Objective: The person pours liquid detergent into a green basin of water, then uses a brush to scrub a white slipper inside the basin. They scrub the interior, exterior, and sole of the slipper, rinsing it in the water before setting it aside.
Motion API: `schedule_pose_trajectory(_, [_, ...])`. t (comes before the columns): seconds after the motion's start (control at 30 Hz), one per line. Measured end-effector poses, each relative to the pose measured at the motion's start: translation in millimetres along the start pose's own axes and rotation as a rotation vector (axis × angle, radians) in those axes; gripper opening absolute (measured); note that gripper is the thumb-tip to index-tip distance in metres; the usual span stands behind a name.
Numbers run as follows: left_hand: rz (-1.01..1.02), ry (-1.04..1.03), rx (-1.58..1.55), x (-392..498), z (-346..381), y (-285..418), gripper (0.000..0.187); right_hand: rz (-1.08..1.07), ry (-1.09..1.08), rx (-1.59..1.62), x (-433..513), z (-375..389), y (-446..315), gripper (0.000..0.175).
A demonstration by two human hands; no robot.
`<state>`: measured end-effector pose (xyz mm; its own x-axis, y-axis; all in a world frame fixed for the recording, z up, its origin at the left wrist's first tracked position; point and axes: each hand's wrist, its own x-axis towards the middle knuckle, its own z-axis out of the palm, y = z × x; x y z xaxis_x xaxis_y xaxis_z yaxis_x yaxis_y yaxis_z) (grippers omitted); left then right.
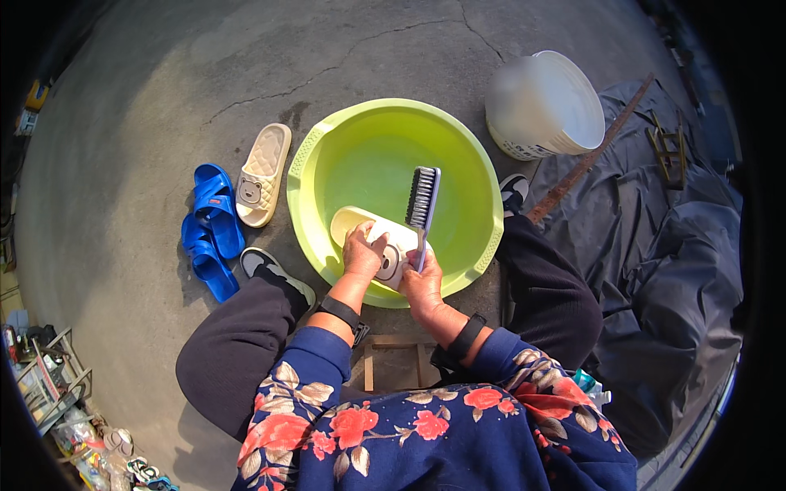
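Observation:
Over the near part of a lime-green plastic basin (393,132), my left hand (363,251) grips a cream slide slipper (351,219) by its strap, which carries a bear face. My right hand (424,279) holds the handle of a scrub brush (422,199) and also touches the heel-side edge of the strap area. The brush stands with its dark and pale bristles facing left, clear of the slipper. Shallow, clear-looking water seems to cover the basin floor, though its depth is hard to tell.
Left of the basin lie a matching cream slipper (265,175) and a pair of blue slippers (215,224) on the concrete. A white plastic bucket (522,123) stands back right. Dark sheeting (669,264) and a rusty metal bar (589,156) lie at the right.

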<state>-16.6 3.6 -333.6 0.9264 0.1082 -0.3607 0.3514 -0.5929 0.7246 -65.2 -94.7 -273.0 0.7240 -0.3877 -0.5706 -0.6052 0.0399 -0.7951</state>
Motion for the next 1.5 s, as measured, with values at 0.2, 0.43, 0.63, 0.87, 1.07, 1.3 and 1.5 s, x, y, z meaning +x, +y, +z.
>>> schedule_pose_trajectory(0.2, [-0.619, -0.221, -0.474, 19.6, -0.6, -11.6, 0.018, -0.247, -0.191, -0.130, -6.6, -0.8, 11.5, 0.021])
schedule_pose_trajectory(0.43, [-0.489, -0.323, -0.640, 18.5, -6.7, -32.1, 0.013, 0.392, -0.567, -0.135, -8.9, -12.8, -37.1, 0.023])
schedule_pose_trajectory(0.63, [-0.449, -0.357, -0.947, 10.8, -20.1, 1.3, 0.025, 0.514, -0.738, -0.271, 16.6, -40.2, -101.0, 0.031])
schedule_pose_trajectory(0.87, [-0.455, -0.400, -0.833, 16.4, -20.8, 11.6, 0.019, 0.362, -0.687, -0.447, 2.6, -42.8, -121.9, 0.029])
schedule_pose_trajectory(1.07, [-0.307, -0.640, -0.679, 12.1, -23.1, 3.4, 0.031, -0.051, -0.415, -0.619, 59.6, -55.9, -93.9, 0.037])
schedule_pose_trajectory(1.3, [-0.248, -0.532, -0.695, 9.4, -18.2, -1.7, 0.043, -0.329, -0.229, -1.136, 124.6, -47.5, -7.1, 0.026])
schedule_pose_trajectory(1.5, [-0.223, -0.338, -0.478, 12.4, -0.5, -4.8, 0.045, -0.365, -0.193, -1.147, 107.0, -45.3, -53.4, 0.023])
